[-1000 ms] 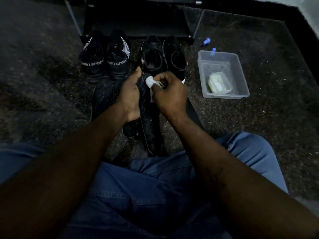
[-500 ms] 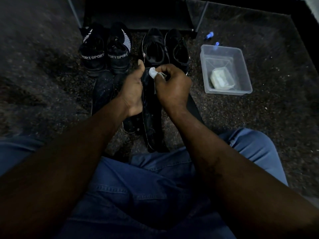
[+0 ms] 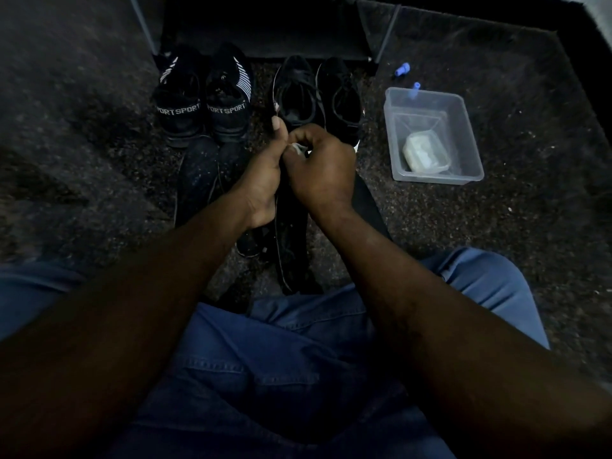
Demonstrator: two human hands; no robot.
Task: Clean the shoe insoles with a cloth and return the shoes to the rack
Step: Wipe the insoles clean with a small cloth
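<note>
Above the floor before your lap, right grip (image 3: 323, 173): your fingers are curled and pinch the cloth (image 3: 296, 148) at the insole's far end.
Left grip (image 3: 265, 180): curled round the insole (image 3: 291, 233) from its left side, thumb pointing away from you, touching your right grip.
Cloth: white and small, mostly hidden by your fingers; only a bit shows between your two grips.
Insole: black and long, running from your grips back toward your jeans (image 3: 281, 359); whether its near end touches the carpet cannot be told.
Spare insoles (image 3: 198, 180): dark, speckled, flat on the carpet (image 3: 82, 127) just left of your left wrist.
SPORT shoes (image 3: 202, 104): a pair, heels toward you, just beyond the spare insoles.
Black shoes (image 3: 318, 94): a pair side by side, just beyond your grips, right of the SPORT shoes.
Rack (image 3: 265, 28): dark, behind both pairs; neither pair is on it.
Tub (image 3: 430, 93): clear, on the carpet to your right, holding a pale packet (image 3: 425, 154).
Blue caps (image 3: 401, 68): two small ones on the carpet just beyond the tub.
</note>
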